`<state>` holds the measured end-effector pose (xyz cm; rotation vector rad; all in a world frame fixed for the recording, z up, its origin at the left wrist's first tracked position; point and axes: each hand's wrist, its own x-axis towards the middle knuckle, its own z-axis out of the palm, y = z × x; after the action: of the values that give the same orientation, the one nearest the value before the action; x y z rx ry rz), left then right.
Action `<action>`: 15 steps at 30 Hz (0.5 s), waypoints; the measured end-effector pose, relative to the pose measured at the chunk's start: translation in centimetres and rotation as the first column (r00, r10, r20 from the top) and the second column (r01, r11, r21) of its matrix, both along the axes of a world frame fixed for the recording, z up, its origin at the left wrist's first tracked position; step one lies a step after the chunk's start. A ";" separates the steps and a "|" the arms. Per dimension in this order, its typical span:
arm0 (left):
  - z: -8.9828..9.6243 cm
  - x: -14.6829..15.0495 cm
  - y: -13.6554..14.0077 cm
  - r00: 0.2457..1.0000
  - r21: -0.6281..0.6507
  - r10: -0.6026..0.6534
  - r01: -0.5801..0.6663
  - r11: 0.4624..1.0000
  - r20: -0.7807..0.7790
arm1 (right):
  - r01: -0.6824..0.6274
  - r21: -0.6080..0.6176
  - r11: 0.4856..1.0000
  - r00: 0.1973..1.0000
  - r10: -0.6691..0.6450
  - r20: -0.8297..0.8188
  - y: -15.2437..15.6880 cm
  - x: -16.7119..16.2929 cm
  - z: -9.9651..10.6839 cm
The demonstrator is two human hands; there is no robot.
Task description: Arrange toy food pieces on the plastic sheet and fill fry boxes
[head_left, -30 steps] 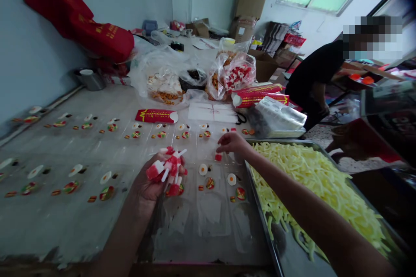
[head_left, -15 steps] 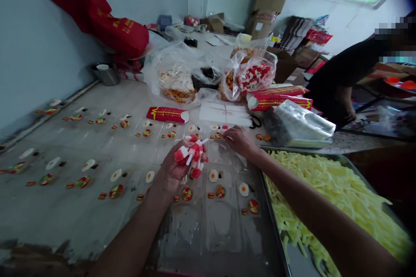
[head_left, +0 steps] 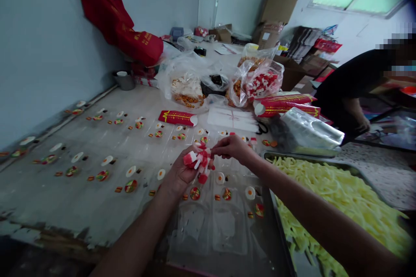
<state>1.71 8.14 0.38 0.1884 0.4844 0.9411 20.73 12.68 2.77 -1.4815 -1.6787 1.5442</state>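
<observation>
My left hand [head_left: 180, 175] is closed around a bunch of small red-and-white pieces [head_left: 200, 160] with white stick-like ends, above the table. At the bunch's right edge is my right hand [head_left: 234, 149], its fingertips pinched together; anything between them is too small to make out. Clear plastic bags [head_left: 229, 229] lie in rows beneath both hands. On them sit miniature fried eggs [head_left: 220, 178], round multicoloured pieces [head_left: 226, 194] and tiny burgers [head_left: 217, 198]. Single red-and-white pieces [head_left: 253, 140] lie in the far row, just past my right hand.
A metal tray [head_left: 280, 220] of pale yellow strips stands at right, under my right forearm. Behind lie red printed cartons [head_left: 177, 117], stacked clear film [head_left: 313, 130] and filled plastic bags [head_left: 264, 80]. A person in dark clothing [head_left: 347, 78] bends over at far right.
My right hand has come back from the far row to the bunch in my left hand. Red-and-white pieces now show in that row. The view has shifted slightly.
</observation>
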 end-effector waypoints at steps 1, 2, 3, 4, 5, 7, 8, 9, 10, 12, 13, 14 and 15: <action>0.0 0.0 0.2 1.000 0.002 0.000 0.000 1.000 0.018 | 0.023 -0.035 0.999 1.000 -0.024 -0.009 0.4 0.1 0.4; 0.1 0.0 0.4 0.999 0.008 -0.012 0.012 1.000 0.032 | 0.048 -0.054 0.997 0.998 -0.050 -0.023 0.9 0.3 0.8; 0.2 -0.2 0.6 0.999 0.012 -0.028 0.028 1.000 0.044 | 0.079 -0.057 0.995 0.996 -0.081 -0.043 1.6 0.5 1.3; 0.4 -0.3 0.9 0.997 0.009 -0.043 0.042 0.999 0.057 | 0.121 -0.043 0.992 0.990 -0.124 -0.073 2.4 0.7 1.7; 0.7 -0.6 1.1 0.996 -0.001 -0.051 0.051 0.999 0.072 | 0.174 -0.014 0.985 0.978 -0.174 -0.111 3.3 0.9 2.0; 1.0 -1.3 1.6 0.994 -0.033 -0.051 0.054 0.998 0.094 | 0.297 0.100 0.950 0.947 -0.279 -0.162 5.0 1.2 2.1; 1.1 -1.7 1.8 0.995 -0.041 -0.043 0.048 0.998 0.095 | 0.338 0.192 0.921 0.938 -0.313 -0.151 5.7 1.2 1.8; 1.1 -2.1 2.0 0.996 -0.036 -0.029 0.033 0.999 0.086 | 0.348 0.304 0.887 0.937 -0.330 -0.110 6.3 1.2 1.3; 1.0 -2.5 2.2 0.998 -0.023 -0.015 0.016 1.000 0.067 | 0.318 0.422 0.849 0.942 -0.334 -0.039 6.6 1.0 0.6; 0.7 -3.2 2.7 1.000 0.000 0.017 -0.017 1.000 0.022 | 0.158 0.598 0.786 0.939 -0.307 0.156 6.8 0.5 -1.3; 0.5 -3.6 2.8 0.999 0.000 0.033 -0.033 0.999 0.009 | 0.064 0.638 0.767 0.922 -0.290 0.255 6.6 0.2 -2.2; 0.3 -3.8 3.0 0.999 -0.006 0.043 -0.043 0.999 0.007 | -0.027 0.655 0.755 0.899 -0.269 0.347 6.4 0.0 -3.1; 0.2 -4.1 3.1 0.999 -0.016 0.047 -0.047 0.999 0.016 | -0.116 0.657 0.745 0.871 -0.241 0.428 6.0 -0.3 -3.8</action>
<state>-2.36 11.26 0.57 0.1556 0.4826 0.9835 20.46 18.71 -1.04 -1.5435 -2.1134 0.3929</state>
